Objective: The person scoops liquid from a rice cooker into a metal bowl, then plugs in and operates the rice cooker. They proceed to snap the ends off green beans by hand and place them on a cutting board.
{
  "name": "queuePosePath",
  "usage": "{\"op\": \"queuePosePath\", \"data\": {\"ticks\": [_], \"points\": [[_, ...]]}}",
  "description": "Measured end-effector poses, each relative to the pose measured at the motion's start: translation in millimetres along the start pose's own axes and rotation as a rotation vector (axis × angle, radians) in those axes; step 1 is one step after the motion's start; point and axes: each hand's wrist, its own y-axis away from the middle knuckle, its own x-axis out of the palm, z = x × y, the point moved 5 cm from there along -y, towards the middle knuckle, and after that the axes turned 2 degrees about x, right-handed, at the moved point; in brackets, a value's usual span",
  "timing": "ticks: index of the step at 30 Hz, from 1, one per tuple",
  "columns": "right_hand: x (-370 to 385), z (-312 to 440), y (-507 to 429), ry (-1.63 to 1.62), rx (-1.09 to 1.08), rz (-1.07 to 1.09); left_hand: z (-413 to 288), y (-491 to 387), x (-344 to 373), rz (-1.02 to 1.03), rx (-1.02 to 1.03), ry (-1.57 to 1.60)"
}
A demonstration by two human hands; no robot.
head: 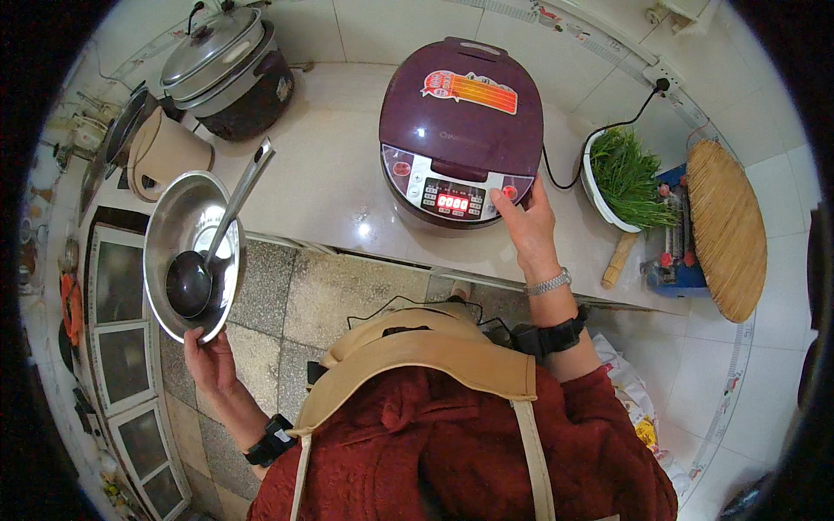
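By its rim, my left hand (210, 368) grips a stainless steel basin (156, 254) tilted above the floor, left of the counter's front edge. Inside the basin rests a metal ladle (189, 284), its handle (242, 189) leaning over the far rim. A purple electric rice cooker (449, 130) stands on the counter with its lid down and a red display (452, 202) lit. My right hand (531, 221) is at the cooker's front right corner. Its thumb lies on the control panel by a red-lit button (509, 193), and its fingers rest along the side.
A white bowl of green leafy vegetables (622, 176), a wooden rolling pin handle (619, 260), a blue device (677, 267) and a round straw mat (726, 228) are at right. Back left stand a lidded electric pot (241, 84) and a beige jug (166, 156). The cooker's cord reaches a wall socket (663, 75).
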Motion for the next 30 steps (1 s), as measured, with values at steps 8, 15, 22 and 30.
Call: {"op": "queuePosePath", "data": {"ticks": [8, 15, 22, 30], "points": [[-1, 1, -4, 0.08, -0.018, 0.007, 3, -1, 13, -0.052, 0.017, 0.019], [1, 5, 3, 0.022, 0.076, 0.063, 1, -1, 19, 0.038, -0.009, 0.076], [-17, 9, 8, -0.125, 0.218, 0.169, -1, -1, 8, 0.004, 0.034, 0.076], [-28, -7, 7, -0.074, 0.285, 0.153, -4, 0, 8, 0.02, 0.044, 0.053]]}}
